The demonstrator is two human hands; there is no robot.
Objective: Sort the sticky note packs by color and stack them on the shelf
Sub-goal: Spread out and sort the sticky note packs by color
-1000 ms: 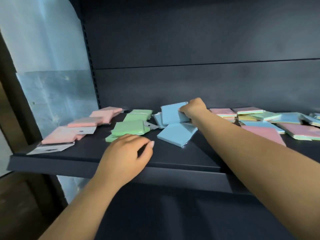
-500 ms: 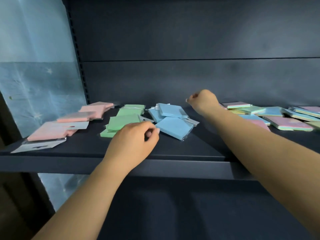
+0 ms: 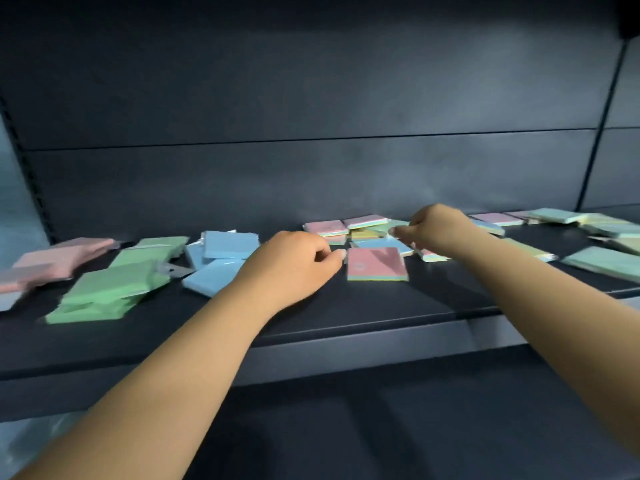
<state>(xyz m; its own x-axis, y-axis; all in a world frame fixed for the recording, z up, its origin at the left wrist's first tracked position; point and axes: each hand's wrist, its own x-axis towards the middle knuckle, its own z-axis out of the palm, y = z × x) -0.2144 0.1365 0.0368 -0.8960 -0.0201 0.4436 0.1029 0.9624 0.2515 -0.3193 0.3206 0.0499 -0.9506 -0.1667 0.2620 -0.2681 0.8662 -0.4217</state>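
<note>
One head-worn wide-angle view looks forward and slightly down, close in on a dark shelf [image 3: 346, 317] that crosses the middle of the frame. Both forearms enter from the lower corners; the back panel [image 3: 311, 81] fills the upper half.

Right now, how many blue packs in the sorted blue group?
3: one at the back, one partly under it to the left, one in front. Left hand may hide more.

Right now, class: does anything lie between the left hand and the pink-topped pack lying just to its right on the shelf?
Nothing visible does. The left hand hovers beside the pink-topped pack, with only bare shelf between its fingertips and the pack's left edge.
</note>
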